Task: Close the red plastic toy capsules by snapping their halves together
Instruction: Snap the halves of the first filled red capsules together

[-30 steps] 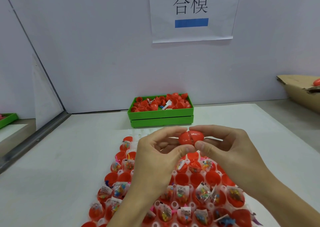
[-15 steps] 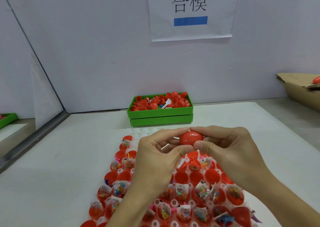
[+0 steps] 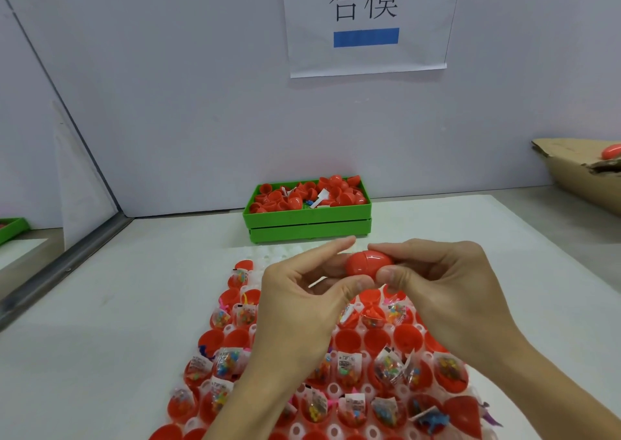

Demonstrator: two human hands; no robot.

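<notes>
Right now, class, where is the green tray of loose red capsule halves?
In the head view the green tray sits at the far middle of the white table, against the back wall under the paper sign, beyond both hands.

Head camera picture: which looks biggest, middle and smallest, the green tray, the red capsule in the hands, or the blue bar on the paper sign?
1. green tray
2. blue bar
3. red capsule

The capsule is nearest the camera, so truly it is smaller still.
</notes>
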